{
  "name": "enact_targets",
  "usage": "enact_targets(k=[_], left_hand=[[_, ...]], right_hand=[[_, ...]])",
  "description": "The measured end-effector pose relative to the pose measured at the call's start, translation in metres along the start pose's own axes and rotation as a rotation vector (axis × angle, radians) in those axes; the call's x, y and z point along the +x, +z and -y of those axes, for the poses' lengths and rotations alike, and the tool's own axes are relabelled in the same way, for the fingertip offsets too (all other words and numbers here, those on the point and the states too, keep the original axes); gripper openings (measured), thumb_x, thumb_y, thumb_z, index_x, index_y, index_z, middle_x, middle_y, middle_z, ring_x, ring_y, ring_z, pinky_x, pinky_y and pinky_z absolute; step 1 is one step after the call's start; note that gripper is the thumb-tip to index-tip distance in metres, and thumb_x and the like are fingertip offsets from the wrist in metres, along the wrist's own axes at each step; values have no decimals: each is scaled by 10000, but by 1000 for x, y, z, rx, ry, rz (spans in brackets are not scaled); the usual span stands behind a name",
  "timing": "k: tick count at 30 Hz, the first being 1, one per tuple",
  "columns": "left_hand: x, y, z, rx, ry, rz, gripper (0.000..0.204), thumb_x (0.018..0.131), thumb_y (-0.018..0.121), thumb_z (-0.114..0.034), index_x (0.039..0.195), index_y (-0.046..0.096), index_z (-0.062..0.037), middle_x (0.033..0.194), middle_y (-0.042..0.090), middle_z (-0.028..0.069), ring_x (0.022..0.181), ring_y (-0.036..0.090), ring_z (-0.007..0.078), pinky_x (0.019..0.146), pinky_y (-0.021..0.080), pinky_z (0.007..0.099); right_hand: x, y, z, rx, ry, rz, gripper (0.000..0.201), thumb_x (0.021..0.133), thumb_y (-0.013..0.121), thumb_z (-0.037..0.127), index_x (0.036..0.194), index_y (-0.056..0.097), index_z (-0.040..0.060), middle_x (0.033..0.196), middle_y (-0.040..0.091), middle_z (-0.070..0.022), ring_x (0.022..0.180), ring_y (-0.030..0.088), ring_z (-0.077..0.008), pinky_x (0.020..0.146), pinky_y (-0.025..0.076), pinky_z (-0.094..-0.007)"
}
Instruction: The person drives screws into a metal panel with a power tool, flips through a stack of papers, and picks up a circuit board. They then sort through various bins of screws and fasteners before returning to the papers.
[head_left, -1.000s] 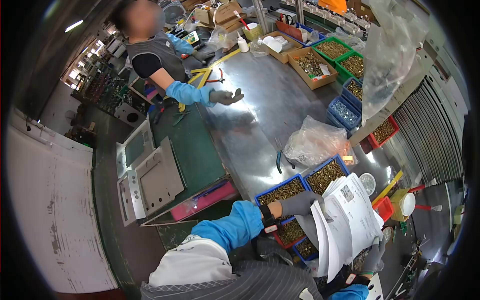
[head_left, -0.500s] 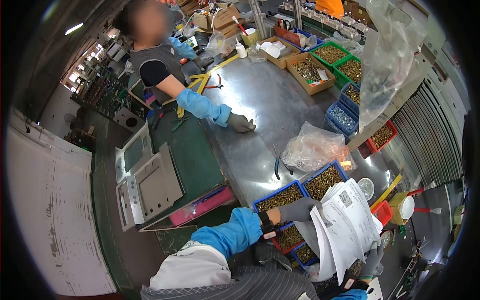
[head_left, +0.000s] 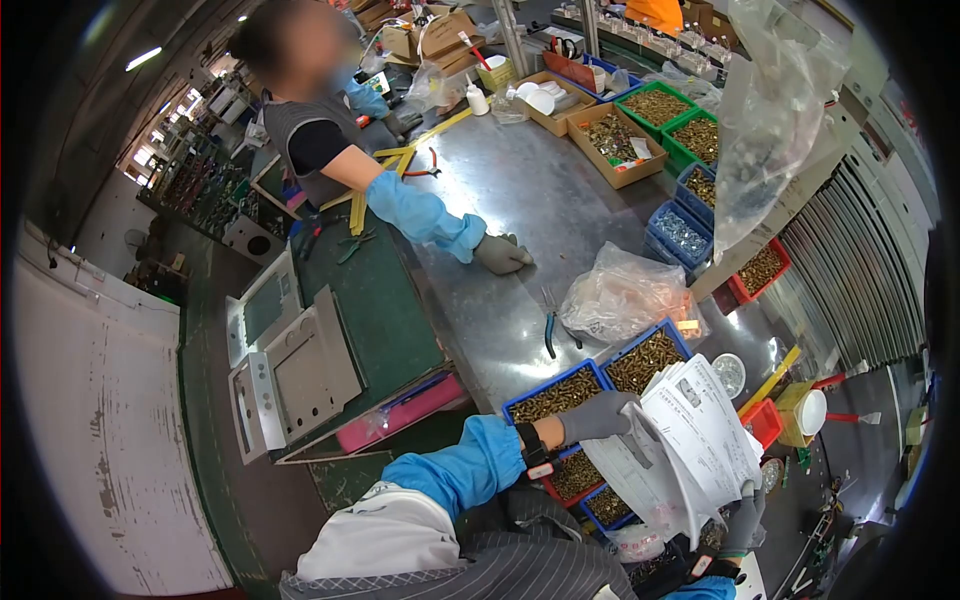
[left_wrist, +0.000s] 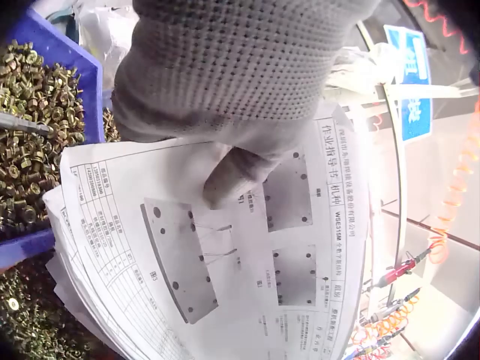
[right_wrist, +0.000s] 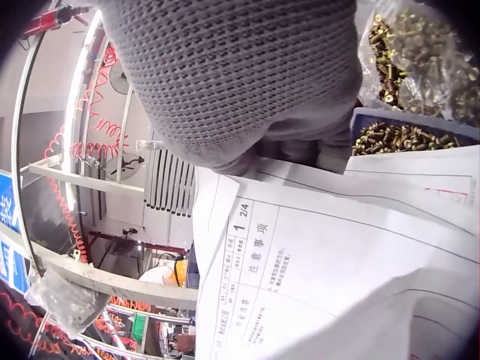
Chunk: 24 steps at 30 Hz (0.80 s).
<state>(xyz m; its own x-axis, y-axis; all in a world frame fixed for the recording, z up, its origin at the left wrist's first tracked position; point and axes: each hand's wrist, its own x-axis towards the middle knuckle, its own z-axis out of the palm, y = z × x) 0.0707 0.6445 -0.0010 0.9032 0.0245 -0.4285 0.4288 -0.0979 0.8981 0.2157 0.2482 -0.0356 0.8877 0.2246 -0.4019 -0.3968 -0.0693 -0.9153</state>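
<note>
A thick sheaf of printed sheets [head_left: 700, 425] is held over the screw bins in the head view. My gloved left hand [head_left: 597, 416] pinches its left side, and in the left wrist view the thumb [left_wrist: 229, 180] lies across a page with drawings of drilled panels [left_wrist: 180, 259]. At the lower right edge, my gloved right hand [head_left: 741, 520] grips the same sheaf. The right wrist view has its fingers bent over the edge of a page of printed text [right_wrist: 300, 277]. One sheet [head_left: 630, 475] hangs turned out to the left, apart from the others.
Blue bins of brass-coloured screws [head_left: 560, 395] lie under and beside the papers. Pliers [head_left: 551, 330] and a clear plastic bag [head_left: 615, 295] are beyond them on the metal table [head_left: 560, 200]. Across it, another person's gloved hand [head_left: 502, 254] rests near the table's left side.
The sheet under my left hand has swung out to the left, showing more of its printed face. The other person's hand has moved closer along the table, its fingers now curled in.
</note>
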Motion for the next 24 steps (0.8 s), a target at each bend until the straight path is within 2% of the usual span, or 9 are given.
enact_targets(k=[5,13,18,19,21,23,24], left_hand=[[0,3,1,-14,17,-19,410,826,599,-131,1218,573,-15,1004,683,143,933,667,219,864,512,341],[-1,5,0,-77,3,-19,438,829,603,-125,1251,556,-18,1069,679,141,1009,650,230,931,485,349],[1,5,3,-70,-12,-27,559,830,616,-106,1376,519,-31,1051,684,114,972,647,180,899,496,318],[6,9,10,-73,-6,-13,559,830,616,-106,1376,519,-31,1051,684,114,972,647,180,899,496,318],[14,13,34,-66,100,-80,642,789,569,-87,1424,494,-35,931,671,103,770,641,181,711,521,308],[9,13,24,-116,79,-70,641,790,582,-96,1421,495,-25,935,673,110,783,643,181,721,522,308],[11,13,29,-115,89,-71,641,789,586,-97,1420,497,-26,937,673,109,792,644,181,730,523,307]], right_hand=[[2,1,-1,103,23,66,415,1024,556,245,1326,537,-39,1219,644,-149,1045,645,-233,906,518,-347],[24,-20,-35,186,-18,29,424,1033,539,228,1368,517,-30,1251,637,-144,1068,635,-226,926,507,-339],[15,-19,-27,128,-25,65,433,1034,537,224,1383,507,-31,1275,625,-142,1090,622,-217,949,487,-312],[12,-14,-21,83,-41,79,470,1038,528,276,1393,496,-29,1292,617,-140,1117,615,-222,969,478,-318],[5,1,-6,38,-54,89,509,1041,518,329,1402,485,-28,1309,609,-137,1143,607,-228,989,470,-324],[-4,11,12,230,60,146,656,1024,479,494,1427,454,-23,1353,582,-128,1213,574,-246,1029,453,-356],[15,-12,-17,375,75,191,774,998,410,617,1445,429,-15,1390,555,-125,1263,541,-259,1056,441,-387]])
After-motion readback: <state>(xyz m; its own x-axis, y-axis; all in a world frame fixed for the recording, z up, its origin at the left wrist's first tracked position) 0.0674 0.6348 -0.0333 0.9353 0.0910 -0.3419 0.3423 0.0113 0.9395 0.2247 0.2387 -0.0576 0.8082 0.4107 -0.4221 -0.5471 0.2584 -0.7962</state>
